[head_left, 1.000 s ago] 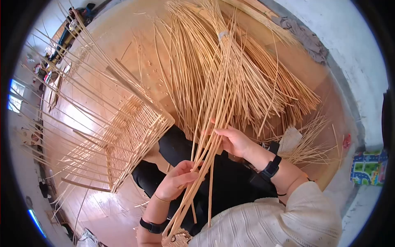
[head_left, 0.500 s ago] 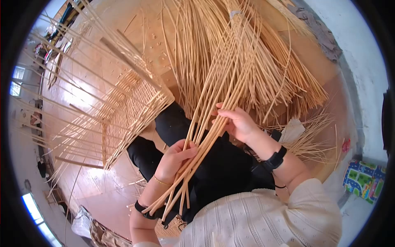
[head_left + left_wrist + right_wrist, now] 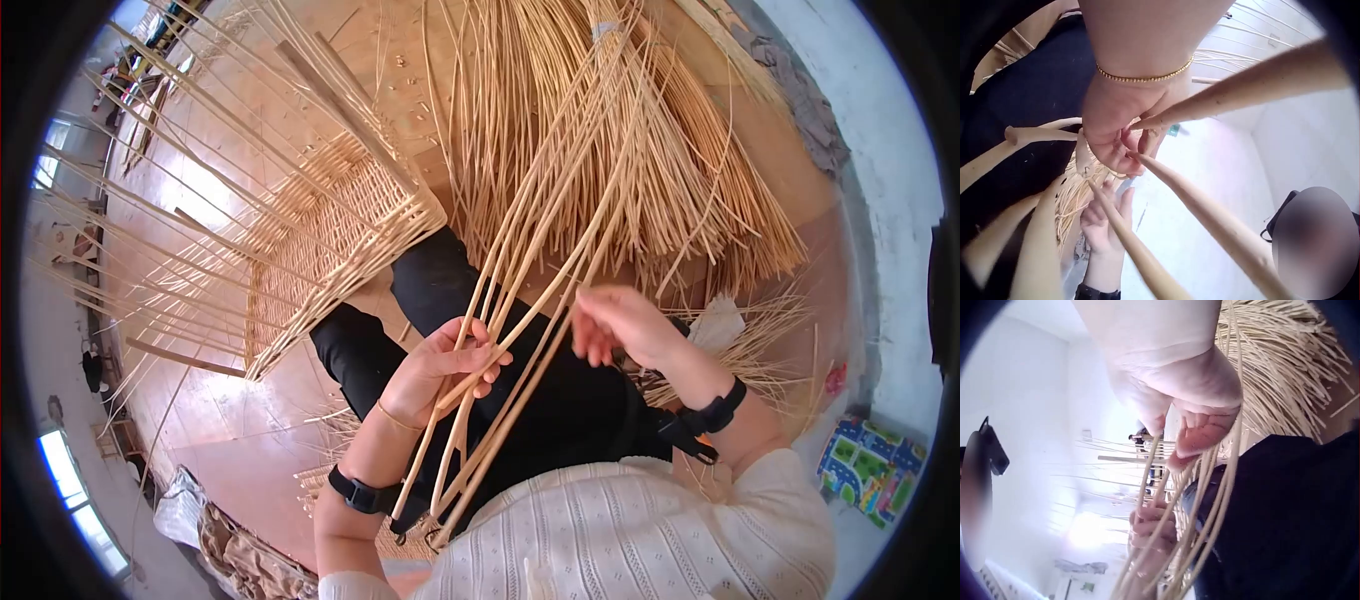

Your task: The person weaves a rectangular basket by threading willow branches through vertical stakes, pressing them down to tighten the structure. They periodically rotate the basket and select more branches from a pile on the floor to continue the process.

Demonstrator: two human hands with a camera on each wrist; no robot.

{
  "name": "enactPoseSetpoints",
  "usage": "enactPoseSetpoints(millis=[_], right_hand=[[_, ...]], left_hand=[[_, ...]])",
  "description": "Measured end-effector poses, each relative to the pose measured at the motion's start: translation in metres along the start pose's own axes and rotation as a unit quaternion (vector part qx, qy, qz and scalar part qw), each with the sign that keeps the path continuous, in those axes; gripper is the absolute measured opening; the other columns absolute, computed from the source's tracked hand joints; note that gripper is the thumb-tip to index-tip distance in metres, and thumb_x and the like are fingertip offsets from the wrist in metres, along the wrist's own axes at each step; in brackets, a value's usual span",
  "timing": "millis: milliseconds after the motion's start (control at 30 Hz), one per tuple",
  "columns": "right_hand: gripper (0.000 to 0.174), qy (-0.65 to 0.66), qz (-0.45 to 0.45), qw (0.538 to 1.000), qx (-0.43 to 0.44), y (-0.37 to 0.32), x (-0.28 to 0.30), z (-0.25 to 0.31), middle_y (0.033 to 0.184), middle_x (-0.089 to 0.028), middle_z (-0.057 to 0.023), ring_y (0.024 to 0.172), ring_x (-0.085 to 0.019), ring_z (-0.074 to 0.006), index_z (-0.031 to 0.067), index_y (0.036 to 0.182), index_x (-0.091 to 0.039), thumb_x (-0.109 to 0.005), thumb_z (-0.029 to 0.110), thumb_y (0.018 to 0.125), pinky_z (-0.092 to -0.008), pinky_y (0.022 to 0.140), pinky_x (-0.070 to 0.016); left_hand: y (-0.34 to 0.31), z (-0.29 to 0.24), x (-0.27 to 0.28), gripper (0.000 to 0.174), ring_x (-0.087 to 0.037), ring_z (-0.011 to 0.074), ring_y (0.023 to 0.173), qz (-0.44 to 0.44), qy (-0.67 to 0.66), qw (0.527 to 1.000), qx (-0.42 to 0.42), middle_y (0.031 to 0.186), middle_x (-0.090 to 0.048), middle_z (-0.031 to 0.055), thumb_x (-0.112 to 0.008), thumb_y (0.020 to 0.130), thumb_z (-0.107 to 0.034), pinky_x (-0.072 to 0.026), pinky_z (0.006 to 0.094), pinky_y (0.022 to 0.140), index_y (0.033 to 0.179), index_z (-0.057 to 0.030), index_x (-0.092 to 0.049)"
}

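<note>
The left hand (image 3: 445, 372) grips several long pale rods (image 3: 524, 320) above the lap, thumb laid over them; their lower ends splay towards the waist. In the left wrist view, thick rod ends (image 3: 1210, 219) stick out around the left hand (image 3: 1124, 122). The right hand (image 3: 625, 325) is just right of the rods, its fingers loosely bent; the left wrist view shows that palm (image 3: 1100, 234) with fingers apart. Seen from the right wrist, the right hand (image 3: 1185, 394) is close to the rods (image 3: 1227, 481), and whether it touches them is unclear.
A partly woven basket (image 3: 335, 215) with long upright stakes stands on the floor at left. Large tied bundles of rods (image 3: 690, 190) lie ahead. Loose thin rods, a crumpled cloth (image 3: 795, 100) and a patterned item (image 3: 870, 470) are at right.
The right hand has let go of the rods and moved right and down. The left hand still holds rods, whose lower ends are now spread differently, some apart from the rest.
</note>
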State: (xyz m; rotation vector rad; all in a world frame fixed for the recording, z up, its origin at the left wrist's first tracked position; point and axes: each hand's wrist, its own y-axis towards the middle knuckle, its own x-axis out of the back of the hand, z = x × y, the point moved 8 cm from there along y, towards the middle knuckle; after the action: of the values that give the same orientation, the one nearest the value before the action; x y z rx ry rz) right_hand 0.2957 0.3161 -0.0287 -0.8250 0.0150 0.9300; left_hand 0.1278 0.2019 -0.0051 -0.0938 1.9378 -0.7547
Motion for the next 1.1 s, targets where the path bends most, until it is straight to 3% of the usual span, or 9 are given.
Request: enactPoseSetpoints(millis=[233,333,467,600,667,733,867,1000,1100], right_hand=[[0.023,0.163,-0.073,0.971,0.158,0.007,-0.01,0.05,0.089,-0.068,-0.0167,0.065,-0.067,-0.0174,0.0083,0.107,-0.044,-0.052,0.029,0.101,-0.027,0.056,-0.0538],[0.018,0.17,-0.087,0.964,0.184,-0.012,-0.023,0.049,0.087,-0.068,-0.0183,0.066,-0.068,-0.0201,0.0085,0.106,-0.043,-0.047,0.026,0.103,-0.0305,0.058,-0.0566],[0.032,0.178,-0.059,0.978,0.09,-0.015,-0.044,0.003,0.088,-0.07,-0.0198,0.063,-0.069,-0.0219,0.0057,0.101,-0.048,-0.041,0.037,0.105,-0.0314,0.054,-0.0584],[0.046,-0.089,0.084,0.981,-0.15,-0.024,-0.07,-0.03,0.079,-0.07,-0.0172,0.057,-0.067,-0.017,0.0013,0.101,-0.056,-0.042,0.045,0.103,-0.023,0.048,-0.0515],[0.049,-0.127,0.075,0.978,-0.146,-0.021,-0.078,-0.019,0.071,-0.068,-0.0138,0.053,-0.065,-0.0138,-0.0005,0.105,-0.056,-0.045,0.048,0.102,-0.0197,0.045,-0.0472],[0.048,-0.072,0.086,0.994,0.007,-0.01,-0.098,0.023,0.069,-0.067,-0.0108,0.052,-0.063,-0.0118,-0.0007,0.109,-0.056,-0.05,0.046,0.1,-0.02,0.045,-0.0463],[0.026,0.064,0.047,0.995,0.057,0.019,-0.119,0.043,0.067,-0.062,-0.0069,0.051,-0.06,-0.0117,0.0031,0.097,-0.056,-0.059,0.029,0.099,-0.0215,0.045,-0.0456],[0.019,0.034,0.088,0.952,0.29,-0.023,-0.132,0.11,0.073,-0.066,-0.0149,0.061,-0.067,-0.0212,-0.0007,0.096,-0.056,-0.053,0.017,0.1,-0.0302,0.053,-0.0549],[0.022,-0.005,0.084,0.921,0.38,-0.014,-0.141,0.141,0.082,-0.068,-0.0202,0.068,-0.069,-0.0267,-0.0008,0.1,-0.056,-0.052,0.021,0.101,-0.0375,0.062,-0.0594]], left_hand=[[-0.013,-0.013,-0.008,0.023,-0.069,0.0203,0.078,0.02,0.047,0.998,-0.033,0.101,-0.067,0.0192,-0.062,0.092,-0.001,-0.0569,0.0269,0.065,0.113,-0.0041,-0.053],[-0.033,-0.032,-0.01,0.041,-0.065,0.0169,0.064,0.046,0.081,0.994,-0.057,0.098,-0.067,0.018,-0.064,0.09,0.0,-0.0548,0.0242,0.062,0.128,-0.0009,-0.048],[-0.049,-0.044,0.007,0.043,-0.06,0.0131,0.062,0.001,0.146,0.986,-0.08,0.093,-0.068,0.0121,-0.066,0.088,0.0,-0.0494,0.0217,0.057,0.129,-0.0002,-0.052],[-0.058,-0.044,0.005,0.041,-0.059,0.0113,0.062,0.012,0.167,0.982,-0.091,0.092,-0.067,0.0096,-0.065,0.089,0.0,-0.0478,0.0208,0.057,0.128,-0.0011,-0.054],[-0.06,-0.037,0.009,0.041,-0.058,0.0103,0.063,0.007,0.167,0.983,-0.074,0.091,-0.067,0.0076,-0.065,0.089,-0.001,-0.0467,0.02,0.057,0.129,-0.0021,-0.054],[-0.063,-0.034,0.005,0.041,-0.058,0.0091,0.065,-0.01,0.207,0.976,-0.064,0.09,-0.066,0.0052,-0.066,0.089,-0.002,-0.0464,0.0194,0.059,0.129,-0.0023,-0.056],[-0.066,-0.029,0.0,0.03,-0.058,0.0058,0.068,0.036,0.284,0.954,-0.083,0.088,-0.065,0.0005,-0.062,0.097,-0.018,-0.0473,0.0204,0.063,0.122,-0.0016,-0.06],[-0.088,-0.056,0.053,0.035,-0.06,0.0082,0.074,-0.13,0.405,0.892,-0.151,0.086,-0.067,0.0032,-0.05,0.103,-0.03,-0.0499,0.0237,0.067,0.109,0.0011,-0.066],[-0.132,-0.104,0.152,0.03,-0.059,0.0111,0.072,-0.364,0.374,0.757,-0.393,0.081,-0.066,0.0044,-0.06,0.098,-0.026,-0.049,0.0292,0.064,0.095,0.0027,-0.067]])
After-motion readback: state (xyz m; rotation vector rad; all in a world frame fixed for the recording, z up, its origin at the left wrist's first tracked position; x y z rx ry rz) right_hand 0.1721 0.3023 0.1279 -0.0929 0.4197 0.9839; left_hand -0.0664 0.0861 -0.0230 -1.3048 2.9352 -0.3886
